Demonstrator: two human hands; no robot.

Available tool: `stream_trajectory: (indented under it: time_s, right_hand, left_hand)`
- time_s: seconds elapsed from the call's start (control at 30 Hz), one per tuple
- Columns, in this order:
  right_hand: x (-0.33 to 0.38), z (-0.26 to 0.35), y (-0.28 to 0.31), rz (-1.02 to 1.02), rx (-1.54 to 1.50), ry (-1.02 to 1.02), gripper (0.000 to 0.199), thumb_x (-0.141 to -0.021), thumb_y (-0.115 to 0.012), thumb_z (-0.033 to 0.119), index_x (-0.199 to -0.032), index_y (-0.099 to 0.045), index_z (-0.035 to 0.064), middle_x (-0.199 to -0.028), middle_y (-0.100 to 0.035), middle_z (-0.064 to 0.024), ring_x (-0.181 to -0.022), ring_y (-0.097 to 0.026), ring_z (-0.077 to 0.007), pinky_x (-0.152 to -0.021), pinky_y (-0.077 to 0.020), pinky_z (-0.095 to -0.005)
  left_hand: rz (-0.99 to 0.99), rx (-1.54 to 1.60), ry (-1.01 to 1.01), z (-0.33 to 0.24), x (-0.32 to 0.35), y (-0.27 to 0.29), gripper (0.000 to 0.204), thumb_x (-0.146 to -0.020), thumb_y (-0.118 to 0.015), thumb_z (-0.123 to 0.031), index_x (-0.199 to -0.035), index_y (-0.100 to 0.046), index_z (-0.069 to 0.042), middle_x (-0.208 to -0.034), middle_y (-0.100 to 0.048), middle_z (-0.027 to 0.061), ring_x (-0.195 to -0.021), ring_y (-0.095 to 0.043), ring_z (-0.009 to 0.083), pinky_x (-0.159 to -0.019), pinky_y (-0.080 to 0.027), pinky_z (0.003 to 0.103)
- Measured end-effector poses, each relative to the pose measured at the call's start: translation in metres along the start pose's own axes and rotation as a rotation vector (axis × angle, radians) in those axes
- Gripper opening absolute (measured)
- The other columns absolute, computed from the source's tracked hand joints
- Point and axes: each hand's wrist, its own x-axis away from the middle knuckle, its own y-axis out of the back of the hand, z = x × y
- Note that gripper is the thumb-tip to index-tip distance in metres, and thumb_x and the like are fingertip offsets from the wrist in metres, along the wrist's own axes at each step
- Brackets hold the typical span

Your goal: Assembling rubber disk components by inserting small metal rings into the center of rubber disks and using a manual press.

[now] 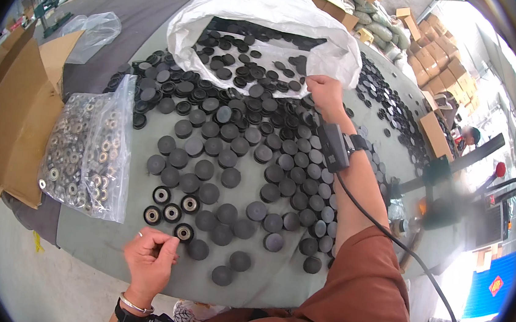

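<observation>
My right hand [326, 94] reaches far across the table, its fingers closed at the front lip of a white woven sack [265, 5]. Many round black caps [227, 158] spill from the sack's mouth and spread over the table. Near the front left, my left hand [151, 256] is curled, thumb and fingers pressed together; whatever it may hold is hidden. Just beyond its fingertips sits a black disc with a metal bearing in its centre [183, 233], close to several similar ones [172, 213]. Devices are strapped to both wrists.
A clear plastic bag of metal bearings [87, 152] lies left of the caps, beside an open cardboard box [19, 115]. More dark discs [392, 105] lie at the right. A dark green press [440, 183] stands at the right edge. A cable hangs from my right wrist.
</observation>
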Motion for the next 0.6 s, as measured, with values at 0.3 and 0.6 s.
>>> stream_trajectory:
  time_s: [0.3, 0.6]
  right_hand:
    - [-0.020, 0.035, -0.080, 0.124, 0.467, 0.368, 0.032, -0.076, -0.057, 0.016, -0.104, -0.068, 0.0036, -0.107, -0.064, -0.0209, -0.103, -0.060, -0.0356, -0.091, -0.0474, -0.0406]
    - [-0.036, 0.030, -0.084, 0.138, 0.093, 0.262, 0.027, -0.075, -0.069, 0.021, -0.094, -0.068, 0.0027, -0.088, -0.066, -0.0164, -0.081, -0.064, -0.0295, -0.067, -0.0518, -0.0378]
  left_hand:
    - [0.017, -0.003, -0.001, 0.002, 0.000, 0.003, 0.008, -0.085, -0.063, 0.001, -0.078, -0.060, 0.002, -0.078, -0.053, 0.0043, -0.055, -0.056, 0.0078, -0.046, -0.047, 0.019]
    - [-0.022, -0.006, 0.034, -0.002, -0.001, -0.001, 0.009, -0.080, -0.068, 0.001, -0.074, -0.062, 0.001, -0.069, -0.055, 0.0028, -0.056, -0.051, 0.0070, -0.047, -0.040, 0.021]
